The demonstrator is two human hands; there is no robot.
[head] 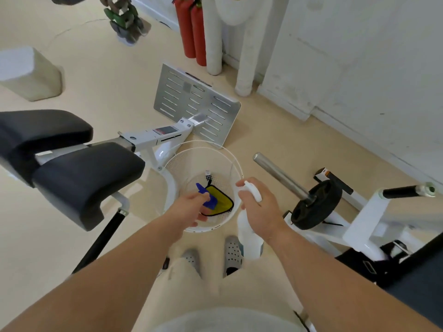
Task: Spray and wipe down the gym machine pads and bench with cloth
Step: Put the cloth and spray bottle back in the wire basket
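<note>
My right hand (260,207) grips a white spray bottle (249,236) by its neck, nozzle pointing left, just right of a white mesh basket (172,164) on the floor. My left hand (189,208) reaches into the basket and its fingers close on a blue spray trigger (206,196). A yellow cloth with a black border (221,201) lies on the basket bottom beside that hand. Two black machine pads (81,180) sit at the left on a white frame.
A perforated metal footplate (199,104) stands beyond the basket. At the right are a steel bar (278,174), a black weight plate (316,207) and a white machine frame (364,219). Red cylinders (191,29) lean at the back wall. My grey shoes (232,254) are below the basket.
</note>
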